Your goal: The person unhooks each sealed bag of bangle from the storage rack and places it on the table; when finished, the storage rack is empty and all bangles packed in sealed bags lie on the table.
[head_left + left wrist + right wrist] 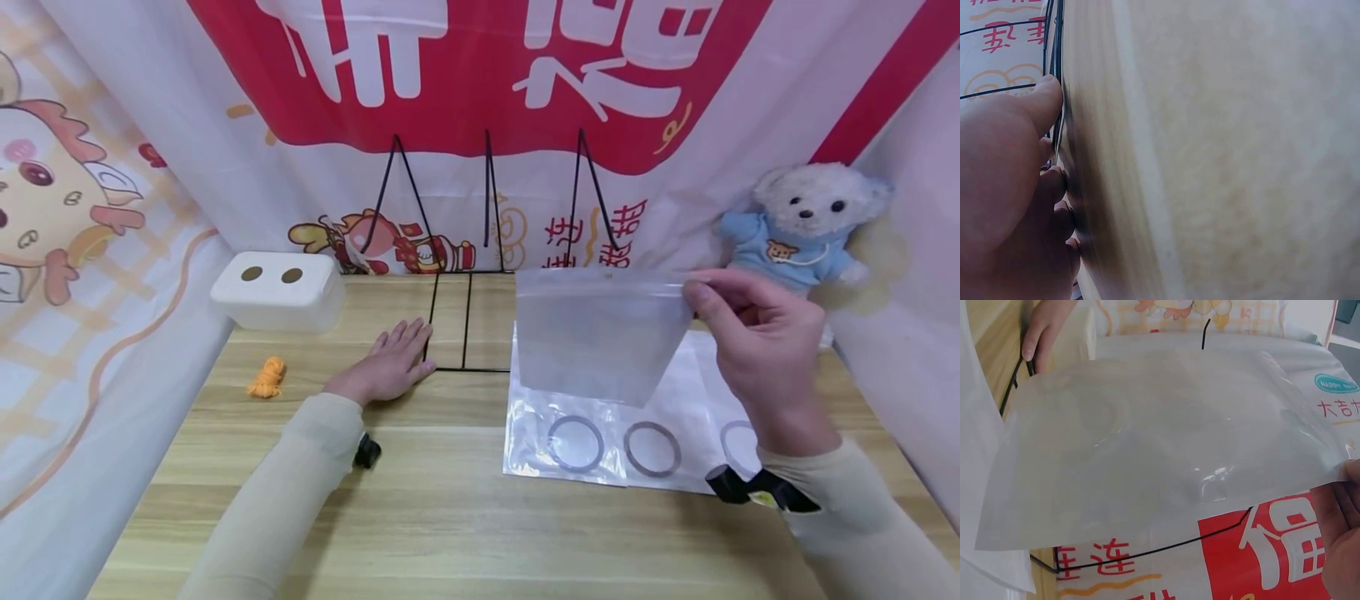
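My right hand (pixel 772 342) pinches a clear frosted zip bag (pixel 600 342) at its top right corner, between thumb and fingers. The bag looks flat and hangs above the table, overlapping part of the rack and the white packages. In the right wrist view the same bag (pixel 1160 450) spreads wide from the fingers at the right edge. My left hand (pixel 393 362) rests palm down on the table with its fingers stretched out. Its thumb and fingertips lie along the left side of a black wire rack (pixel 480 370) with upright bent-wire dividers.
Glossy white packages (pixel 525 450) with grey ring shapes lie under the bag. A white box with two round holes (pixel 277 300) stands at the back left, an orange cord bundle (pixel 267 377) before it. A teddy bear (pixel 798 242) sits back right, against the printed curtain (pixel 465 187).
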{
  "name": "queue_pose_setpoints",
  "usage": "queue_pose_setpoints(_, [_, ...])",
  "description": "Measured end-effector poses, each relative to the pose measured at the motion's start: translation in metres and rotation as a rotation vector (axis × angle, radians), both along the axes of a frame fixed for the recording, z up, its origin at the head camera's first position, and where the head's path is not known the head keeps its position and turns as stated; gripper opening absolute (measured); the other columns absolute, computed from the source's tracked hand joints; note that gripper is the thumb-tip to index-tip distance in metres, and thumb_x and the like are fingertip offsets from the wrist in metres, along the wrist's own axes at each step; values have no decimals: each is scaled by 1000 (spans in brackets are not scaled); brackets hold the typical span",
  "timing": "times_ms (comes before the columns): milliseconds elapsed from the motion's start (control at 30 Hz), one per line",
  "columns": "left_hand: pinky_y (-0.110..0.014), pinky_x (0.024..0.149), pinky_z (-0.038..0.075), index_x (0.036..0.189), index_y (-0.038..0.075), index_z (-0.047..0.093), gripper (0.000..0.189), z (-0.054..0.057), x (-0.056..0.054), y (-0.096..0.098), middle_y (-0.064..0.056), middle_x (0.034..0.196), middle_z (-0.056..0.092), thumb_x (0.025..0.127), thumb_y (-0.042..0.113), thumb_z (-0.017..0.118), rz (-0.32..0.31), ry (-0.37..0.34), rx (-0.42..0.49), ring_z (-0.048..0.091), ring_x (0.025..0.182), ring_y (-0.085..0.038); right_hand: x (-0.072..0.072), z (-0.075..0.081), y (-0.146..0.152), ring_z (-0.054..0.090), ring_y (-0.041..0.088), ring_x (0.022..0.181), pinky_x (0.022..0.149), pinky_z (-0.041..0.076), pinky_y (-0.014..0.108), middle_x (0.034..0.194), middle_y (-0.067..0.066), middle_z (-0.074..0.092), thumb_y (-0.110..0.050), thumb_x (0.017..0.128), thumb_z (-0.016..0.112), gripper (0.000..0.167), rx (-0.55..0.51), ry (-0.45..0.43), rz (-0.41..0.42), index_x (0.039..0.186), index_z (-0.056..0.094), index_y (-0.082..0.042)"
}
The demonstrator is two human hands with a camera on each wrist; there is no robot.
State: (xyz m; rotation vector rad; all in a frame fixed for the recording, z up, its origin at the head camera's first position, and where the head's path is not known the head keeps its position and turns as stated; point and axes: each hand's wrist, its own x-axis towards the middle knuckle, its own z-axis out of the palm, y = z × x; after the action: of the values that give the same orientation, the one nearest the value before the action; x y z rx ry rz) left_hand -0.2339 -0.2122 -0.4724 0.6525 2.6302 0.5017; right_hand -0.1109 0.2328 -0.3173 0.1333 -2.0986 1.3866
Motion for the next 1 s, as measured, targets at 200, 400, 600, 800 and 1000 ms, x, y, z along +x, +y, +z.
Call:
queue_pose_setpoints(200, [-68,135,-1,174,6,9,76,1,1,3,-20,183,0,117,47,39,-2,1,-28,-4,169,-47,7,-10,-8,61,7,68,64,53,11,93,-12,79,3,97,77,17,-10,84,61,112,79,10])
queue_pose_setpoints(400, [-69,134,0,174,6,10,76,4,3,4,-21,182,1,117,47,39,-9,2,-24,-3,168,-47,10,-20,-21,66,0,66,59,51,10,89,-13,80,13,92,76,12,-70,183,128,103,78,16])
queue_pose_setpoints(600, [-69,135,-1,174,7,9,75,3,1,3,-20,183,1,117,44,40,-2,13,-45,-3,169,-47,17,-30,-34,69,-2,68,57,51,10,90,-15,80,14,92,75,10,-75,199,176,102,77,16])
queue_pose_setpoints(800, [-72,132,-5,175,7,11,81,-4,-4,0,-22,182,1,115,54,40,-13,-3,6,-5,167,-50,24,-38,-43,66,-2,66,56,50,11,95,-18,80,16,91,75,13,-59,184,193,103,79,12])
queue_pose_setpoints(1000, [-71,133,-2,174,7,11,77,8,4,4,-21,182,2,116,48,40,-9,-5,-1,-4,168,-49,27,-42,-53,60,-1,60,49,44,14,93,-14,81,18,88,74,16,-60,246,262,101,79,11])
